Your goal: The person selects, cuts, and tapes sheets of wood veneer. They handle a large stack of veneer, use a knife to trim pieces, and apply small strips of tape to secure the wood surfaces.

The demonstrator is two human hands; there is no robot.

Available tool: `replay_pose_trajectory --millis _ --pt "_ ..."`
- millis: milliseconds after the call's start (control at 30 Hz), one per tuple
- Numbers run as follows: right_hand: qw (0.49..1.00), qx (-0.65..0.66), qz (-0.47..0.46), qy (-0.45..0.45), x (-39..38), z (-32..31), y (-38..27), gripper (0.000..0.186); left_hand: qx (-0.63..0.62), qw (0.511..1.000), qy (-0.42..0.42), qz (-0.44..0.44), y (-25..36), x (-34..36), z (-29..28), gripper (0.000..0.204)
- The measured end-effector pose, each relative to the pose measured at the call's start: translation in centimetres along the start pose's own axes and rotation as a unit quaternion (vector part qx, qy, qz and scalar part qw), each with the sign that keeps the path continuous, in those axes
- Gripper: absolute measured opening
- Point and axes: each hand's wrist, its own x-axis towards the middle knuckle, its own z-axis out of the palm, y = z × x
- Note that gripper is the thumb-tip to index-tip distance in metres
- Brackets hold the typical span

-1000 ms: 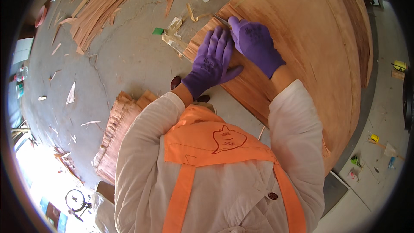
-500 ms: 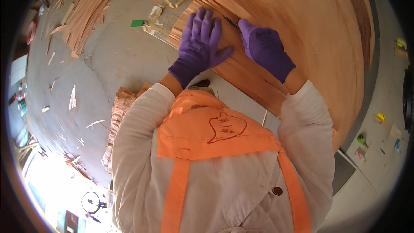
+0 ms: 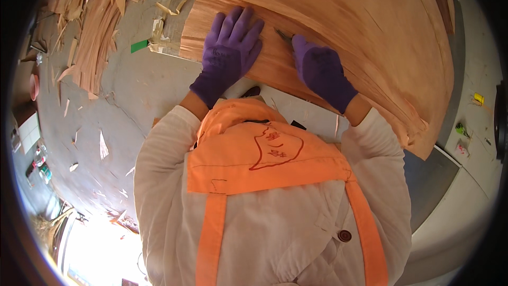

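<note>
A broad sheet of reddish-brown wood veneer (image 3: 349, 21) covers the work surface in front of me. My left hand (image 3: 228, 53), in a purple glove, lies flat on the sheet's near left part, fingers spread and pointing away from me. To its right, my right hand (image 3: 320, 69), gloved alike, is closed round a slim tool that looks like a knife (image 3: 284, 35). The dark, pointed blade slants up to the left over the veneer, between the two hands. Most of its handle is hidden in the glove.
Long torn veneer strips (image 3: 95, 26) are heaped at the far left. Clear tape and a green piece (image 3: 139, 46) stick to the grey surface beside the sheet's left edge. Small scraps (image 3: 103, 145) are scattered nearer. At right, a yellow object (image 3: 479, 98) lies on the floor.
The view has shifted, showing more of the veneer's right edge. My left thumb has drawn in toward the fingers, and a wider gap separates my hands. The knife stays in my right hand.
</note>
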Motion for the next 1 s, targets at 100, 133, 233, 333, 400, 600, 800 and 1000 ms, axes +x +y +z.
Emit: replay_pose_trajectory --millis 100,133,233,333,400,600,800,1000 --pt "1.000 0.004 0.025 -0.005 -0.3 0.3 -0.1 0.014 0.007 1.000 -0.020 0.022 0.1 -0.1 0.1 0.051" --pt "1.000 0.010 0.028 -0.005 -0.8 0.1 -0.3 0.015 0.007 0.999 -0.029 0.018 0.3 -0.1 -0.2 0.051" --pt "0.999 0.025 0.041 -0.017 -2.0 -0.3 -0.5 0.016 -0.006 0.998 -0.064 0.005 1.0 0.1 -1.6 0.053" --pt "0.998 0.033 0.051 -0.030 -2.4 0.0 -0.4 0.017 0.016 0.997 -0.079 0.003 1.3 0.3 -1.7 0.053" --pt "0.999 0.034 0.040 -0.009 -2.5 -0.2 -0.6 0.017 0.011 0.997 -0.078 0.005 1.2 0.3 -1.7 0.053" --pt "0.999 0.031 0.033 0.022 -2.7 0.0 -0.6 0.017 0.015 0.998 -0.066 0.012 1.3 0.4 -0.9 0.052" --pt "0.998 0.032 0.051 0.030 -3.6 0.7 -0.7 0.016 0.018 0.998 -0.062 0.009 1.8 0.3 -0.9 0.054" --pt "0.997 0.030 0.022 0.061 -6.3 1.8 0.4 0.022 0.020 0.997 -0.064 0.023 1.8 -0.1 -0.6 0.046"
